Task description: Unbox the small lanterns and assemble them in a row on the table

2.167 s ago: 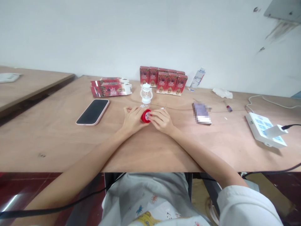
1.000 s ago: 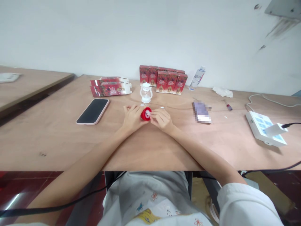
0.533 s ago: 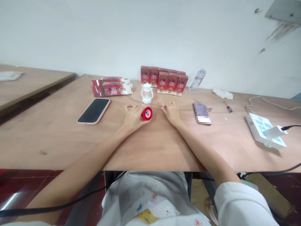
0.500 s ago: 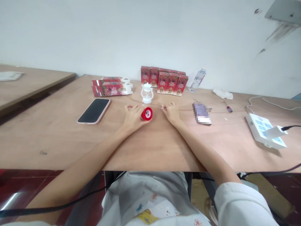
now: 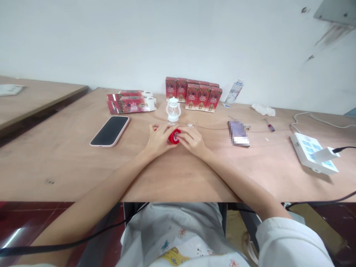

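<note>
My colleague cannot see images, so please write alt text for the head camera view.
A person's left hand holds a red object while the right hand has its fingers at the round end. Beyond them on a wooden table stand a white lantern and red boxes; a phone lies left, a power strip right.

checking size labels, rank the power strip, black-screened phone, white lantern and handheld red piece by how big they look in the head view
1. Power strip
2. Black-screened phone
3. White lantern
4. Handheld red piece, judged by what shows; the left hand hides some
</note>
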The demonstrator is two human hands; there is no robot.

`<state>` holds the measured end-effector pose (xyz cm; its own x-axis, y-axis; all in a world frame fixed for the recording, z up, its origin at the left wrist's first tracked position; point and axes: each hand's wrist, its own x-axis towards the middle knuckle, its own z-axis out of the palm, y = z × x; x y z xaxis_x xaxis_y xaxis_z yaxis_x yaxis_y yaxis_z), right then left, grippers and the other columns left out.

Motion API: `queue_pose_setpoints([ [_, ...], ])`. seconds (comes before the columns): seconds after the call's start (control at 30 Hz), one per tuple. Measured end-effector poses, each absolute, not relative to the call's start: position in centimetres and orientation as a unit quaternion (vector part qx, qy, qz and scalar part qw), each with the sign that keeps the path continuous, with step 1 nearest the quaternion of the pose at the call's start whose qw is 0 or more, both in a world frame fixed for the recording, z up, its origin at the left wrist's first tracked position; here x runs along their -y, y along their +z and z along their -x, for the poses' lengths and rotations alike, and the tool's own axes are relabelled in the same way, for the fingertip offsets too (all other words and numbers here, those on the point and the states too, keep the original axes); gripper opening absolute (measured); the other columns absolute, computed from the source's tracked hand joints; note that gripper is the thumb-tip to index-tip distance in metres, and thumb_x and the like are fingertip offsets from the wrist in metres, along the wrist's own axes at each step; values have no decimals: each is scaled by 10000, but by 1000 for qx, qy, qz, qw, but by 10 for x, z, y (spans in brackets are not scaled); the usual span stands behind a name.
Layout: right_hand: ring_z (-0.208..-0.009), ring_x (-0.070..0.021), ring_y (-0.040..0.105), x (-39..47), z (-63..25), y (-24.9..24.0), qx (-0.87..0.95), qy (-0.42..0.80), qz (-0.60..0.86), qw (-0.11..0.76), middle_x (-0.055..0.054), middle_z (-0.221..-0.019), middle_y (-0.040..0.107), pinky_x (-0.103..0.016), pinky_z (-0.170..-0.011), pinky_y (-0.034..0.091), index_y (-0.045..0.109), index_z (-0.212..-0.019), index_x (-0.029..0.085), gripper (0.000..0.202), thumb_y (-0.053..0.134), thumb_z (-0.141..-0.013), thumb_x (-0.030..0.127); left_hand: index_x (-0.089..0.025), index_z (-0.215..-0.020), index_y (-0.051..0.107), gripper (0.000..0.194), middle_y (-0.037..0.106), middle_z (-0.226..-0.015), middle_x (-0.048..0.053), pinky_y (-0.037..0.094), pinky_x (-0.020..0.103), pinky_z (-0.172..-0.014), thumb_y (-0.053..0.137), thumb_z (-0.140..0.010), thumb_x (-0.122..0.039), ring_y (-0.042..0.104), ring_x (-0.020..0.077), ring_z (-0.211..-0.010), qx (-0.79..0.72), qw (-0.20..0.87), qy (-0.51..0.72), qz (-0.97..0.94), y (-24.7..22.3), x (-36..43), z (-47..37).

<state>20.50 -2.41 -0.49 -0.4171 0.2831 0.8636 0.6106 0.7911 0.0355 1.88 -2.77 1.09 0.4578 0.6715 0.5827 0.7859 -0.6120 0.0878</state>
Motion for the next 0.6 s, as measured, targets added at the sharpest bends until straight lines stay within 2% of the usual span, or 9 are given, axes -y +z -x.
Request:
queue_pose_setpoints([
  [0.17,-898,-181,679,23,-205,-7,832,-162,269,457,-103,-1017,718,-332,-778,563,681,-857,177,200,493,-914,217,-202,-1264,483,550,654,-1098,119,297,429,-840,640,-755,-342,611,282,-953,433,113,-290,846,13,32,-20],
  [0.3,-895,-177,687,22,-205,-9,830,-146,277,461,-117,-1020,718,-331,-803,568,670,-863,173,192,493,-914,226,-139,-1171,507,419,671,-1051,111,308,427,-850,587,-809,-335,624,265,-921,432,117,-292,845,17,37,-22],
  [0.47,-917,-190,693,14,-209,-13,809,-148,288,491,-126,-1041,714,-337,-817,576,658,-857,177,182,493,-908,234,-170,-1099,536,404,688,-1026,103,323,430,-851,652,-748,-336,628,284,-925,436,112,-299,842,20,27,-32],
  [0.6,-970,-202,682,0,-221,-15,784,-103,323,519,-130,-1055,702,-355,-861,566,646,-884,184,187,475,-913,254,-176,-1094,555,383,691,-1035,116,332,436,-865,642,-747,-310,623,294,-954,432,108,-281,850,27,6,-52],
])
